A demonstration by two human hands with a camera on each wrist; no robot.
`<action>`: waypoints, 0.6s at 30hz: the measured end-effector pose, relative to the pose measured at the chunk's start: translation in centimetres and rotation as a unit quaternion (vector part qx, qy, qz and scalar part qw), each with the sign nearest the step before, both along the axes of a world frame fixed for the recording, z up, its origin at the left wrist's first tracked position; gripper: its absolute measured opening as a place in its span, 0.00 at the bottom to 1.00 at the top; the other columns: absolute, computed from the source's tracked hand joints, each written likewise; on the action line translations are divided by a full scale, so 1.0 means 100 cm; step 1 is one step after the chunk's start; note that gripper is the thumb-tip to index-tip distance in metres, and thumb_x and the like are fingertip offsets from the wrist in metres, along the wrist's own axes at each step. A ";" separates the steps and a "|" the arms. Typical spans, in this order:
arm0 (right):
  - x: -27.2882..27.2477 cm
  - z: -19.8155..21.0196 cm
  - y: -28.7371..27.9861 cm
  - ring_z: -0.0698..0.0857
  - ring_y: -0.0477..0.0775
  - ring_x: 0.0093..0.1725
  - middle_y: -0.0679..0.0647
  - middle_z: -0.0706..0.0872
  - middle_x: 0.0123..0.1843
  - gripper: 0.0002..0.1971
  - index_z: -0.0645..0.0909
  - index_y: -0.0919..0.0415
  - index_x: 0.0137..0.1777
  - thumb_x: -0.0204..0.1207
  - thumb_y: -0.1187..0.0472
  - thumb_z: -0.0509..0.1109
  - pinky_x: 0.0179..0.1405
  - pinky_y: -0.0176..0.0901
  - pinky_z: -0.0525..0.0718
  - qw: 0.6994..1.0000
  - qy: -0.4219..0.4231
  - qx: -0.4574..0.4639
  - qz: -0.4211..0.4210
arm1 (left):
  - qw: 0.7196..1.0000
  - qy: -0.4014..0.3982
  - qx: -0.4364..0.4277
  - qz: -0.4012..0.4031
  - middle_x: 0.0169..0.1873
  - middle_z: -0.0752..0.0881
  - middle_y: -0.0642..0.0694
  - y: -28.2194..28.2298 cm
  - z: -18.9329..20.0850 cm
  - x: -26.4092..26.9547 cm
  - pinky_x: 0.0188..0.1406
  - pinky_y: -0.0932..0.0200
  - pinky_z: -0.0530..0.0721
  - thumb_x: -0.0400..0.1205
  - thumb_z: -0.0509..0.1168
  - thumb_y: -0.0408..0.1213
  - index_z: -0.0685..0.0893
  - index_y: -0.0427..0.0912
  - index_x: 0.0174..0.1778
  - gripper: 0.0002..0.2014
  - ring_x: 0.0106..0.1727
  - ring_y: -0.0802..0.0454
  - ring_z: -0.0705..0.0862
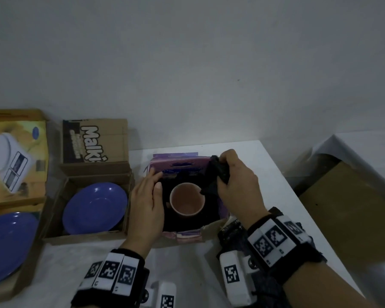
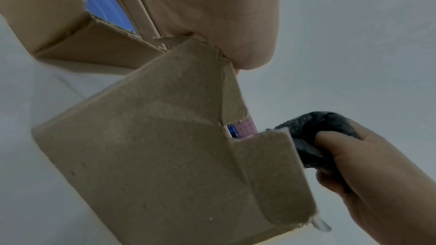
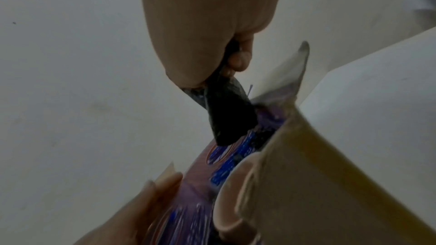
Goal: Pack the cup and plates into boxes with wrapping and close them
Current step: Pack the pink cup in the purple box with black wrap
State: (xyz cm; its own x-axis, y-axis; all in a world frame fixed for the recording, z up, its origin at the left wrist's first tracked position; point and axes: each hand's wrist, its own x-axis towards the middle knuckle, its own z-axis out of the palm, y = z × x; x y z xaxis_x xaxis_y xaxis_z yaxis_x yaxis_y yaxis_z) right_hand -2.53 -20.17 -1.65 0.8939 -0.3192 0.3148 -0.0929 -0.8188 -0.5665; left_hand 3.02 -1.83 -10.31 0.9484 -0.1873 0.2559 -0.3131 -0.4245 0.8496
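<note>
Head view: a pink cup (image 1: 186,199) is seen upright, mouth facing up, its long axis vertical, inside an open purple box (image 1: 178,160) at the table's (image 1: 265,172) centre. Black wrap (image 1: 187,223) is spread under and around the cup, lining the box.

The right hand (image 1: 237,185) is held at 2 o'clock from the cup; its fingers are curled tight round a bunched corner of the wrap, which is lifted above the box rim. In the right wrist view the wrap (image 3: 226,118) is seen pinched between thumb and fingers and hanging down toward the box (image 3: 195,183).

The left hand (image 1: 147,205) is laid at 9 o'clock from the cup, fingers straight and together, flat against the box's left wall, nothing gripped. In the left wrist view the brown outside of the box (image 2: 153,156) fills the frame, with the right hand (image 2: 377,183) and wrap (image 2: 316,137) beyond it.

At 9 o'clock from the purple box, a blue plate (image 1: 95,207) lies flat in an open carton (image 1: 53,237). A second blue plate (image 1: 7,247) lies in another box (image 1: 25,283) at the far left edge.
</note>
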 end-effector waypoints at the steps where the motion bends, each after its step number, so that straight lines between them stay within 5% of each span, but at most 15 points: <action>1: 0.001 -0.001 0.008 0.79 0.54 0.34 0.48 0.78 0.38 0.13 0.65 0.50 0.50 0.73 0.64 0.66 0.32 0.44 0.74 1.000 0.005 0.024 0.018 | 1.000 0.005 -0.017 0.001 0.75 0.70 0.58 0.000 -0.001 0.000 0.76 0.54 0.62 0.85 0.45 0.53 0.74 0.56 0.71 0.22 0.76 0.56 0.66; 3: 0.001 -0.008 0.028 0.81 0.51 0.39 0.49 0.79 0.44 0.17 0.61 0.48 0.51 0.71 0.57 0.68 0.34 0.45 0.79 0.994 0.028 0.080 0.062 | 0.998 0.013 -0.058 -0.002 0.75 0.70 0.59 0.001 -0.003 0.002 0.78 0.51 0.64 0.84 0.45 0.55 0.73 0.62 0.70 0.20 0.76 0.59 0.67; 5: 0.002 -0.020 0.047 0.80 0.50 0.50 0.51 0.76 0.54 0.18 0.61 0.50 0.56 0.71 0.53 0.66 0.47 0.47 0.83 0.984 0.071 0.109 0.124 | 0.994 0.029 -0.106 -0.012 0.75 0.72 0.58 0.002 -0.006 0.004 0.78 0.45 0.67 0.84 0.46 0.56 0.72 0.68 0.68 0.18 0.76 0.61 0.68; 9: 0.007 -0.036 0.065 0.68 0.56 0.62 0.55 0.73 0.62 0.18 0.70 0.60 0.63 0.72 0.66 0.63 0.67 0.47 0.69 0.959 0.182 0.030 0.213 | 0.982 0.068 -0.176 -0.020 0.73 0.75 0.56 0.005 -0.007 0.005 0.77 0.42 0.68 0.83 0.47 0.58 0.74 0.60 0.71 0.23 0.75 0.59 0.71; 13: 0.008 -0.039 0.076 0.77 0.60 0.56 0.59 0.86 0.54 0.11 0.84 0.61 0.55 0.75 0.62 0.68 0.60 0.47 0.76 0.925 0.205 -0.065 0.314 | 0.971 0.104 -0.213 -0.022 0.71 0.77 0.58 0.006 -0.002 0.002 0.77 0.44 0.68 0.81 0.47 0.60 0.75 0.61 0.70 0.24 0.74 0.61 0.72; 16: 0.012 -0.038 0.081 0.84 0.63 0.48 0.61 0.87 0.50 0.08 0.82 0.61 0.52 0.75 0.63 0.68 0.46 0.53 0.84 0.909 0.262 -0.049 0.320 | 0.961 0.128 -0.243 -0.039 0.72 0.76 0.60 0.008 -0.002 0.002 0.79 0.44 0.65 0.83 0.50 0.53 0.76 0.66 0.68 0.18 0.75 0.61 0.70; 18: 0.018 -0.033 0.081 0.84 0.62 0.50 0.60 0.86 0.53 0.10 0.79 0.62 0.56 0.77 0.63 0.66 0.50 0.52 0.84 0.882 0.329 -0.059 0.333 | 0.950 0.149 -0.266 -0.066 0.74 0.74 0.61 0.010 -0.003 0.003 0.80 0.45 0.62 0.83 0.53 0.47 0.76 0.70 0.67 0.18 0.77 0.62 0.68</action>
State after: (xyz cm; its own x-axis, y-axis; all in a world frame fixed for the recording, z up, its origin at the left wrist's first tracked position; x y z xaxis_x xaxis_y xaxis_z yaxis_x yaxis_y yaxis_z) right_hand -0.76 -12.09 -4.90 0.8722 0.3461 -0.3457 0.1546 -0.8655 -0.4764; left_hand 3.30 -0.84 -10.58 0.9709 -0.2282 0.0722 -0.0464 0.1166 0.9921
